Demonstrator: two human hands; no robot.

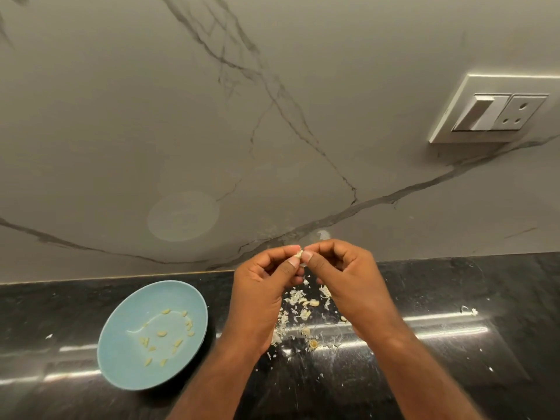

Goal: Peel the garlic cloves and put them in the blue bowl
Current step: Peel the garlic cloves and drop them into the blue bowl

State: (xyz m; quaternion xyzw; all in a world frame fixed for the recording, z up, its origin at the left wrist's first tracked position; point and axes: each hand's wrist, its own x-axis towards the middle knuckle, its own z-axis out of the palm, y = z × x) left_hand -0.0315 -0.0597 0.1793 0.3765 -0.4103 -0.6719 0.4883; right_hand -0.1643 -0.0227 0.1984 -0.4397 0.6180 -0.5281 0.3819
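Note:
A small pale garlic clove (299, 254) is pinched between the fingertips of both hands, raised above the black counter. My left hand (260, 292) holds it from the left with thumb and forefinger, and my right hand (348, 283) pinches it from the right. The blue bowl (121, 359) sits on the counter to the left of my hands and holds several peeled cloves (162, 333). Under my hands lies a scatter of papery skins and a few loose cloves (303, 307).
The glossy black countertop (454, 344) runs across the lower part of the view and meets a grey marble wall (212, 131). A white switch and socket plate (497, 112) is mounted on the wall at the upper right. Stray skin bits (469, 311) lie to the right.

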